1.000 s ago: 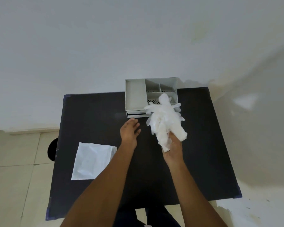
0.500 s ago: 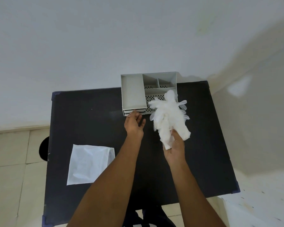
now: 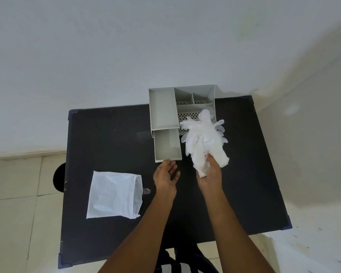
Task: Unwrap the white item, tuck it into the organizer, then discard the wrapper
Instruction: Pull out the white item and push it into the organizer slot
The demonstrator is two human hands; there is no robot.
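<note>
2 bare hands work over a black surface [image 3: 106,138] that stands against a white wall. The right hand [image 3: 210,176] holds the white item [image 3: 203,140], a bunched mass of thin, translucent glove-like pieces; its grip is closed around the lower end of the bunch. The upper part of the bunch fans out above the hand, near the middle of the far edge, and overlaps the right side of the organizer in this view. Whether it touches the organizer cannot be determined.

The organizer [image 3: 161,111] is a grey plastic unit at the far edge of the surface. It has 1 long compartment on the left and 3 smaller compartments on the right, with perforated floors visible in the smaller ones. A drawer [image 3: 166,144] projects from under the long compartment toward the near edge and appears empty.

The left hand [image 3: 165,174] is just at the front edge of the drawer, with its grip relaxed and holding nothing. Contact with the drawer front cannot be confirmed.

The wrapper [image 3: 114,195], a flat white bag, lies near the left edge of the surface, well apart from both hands.
</note>
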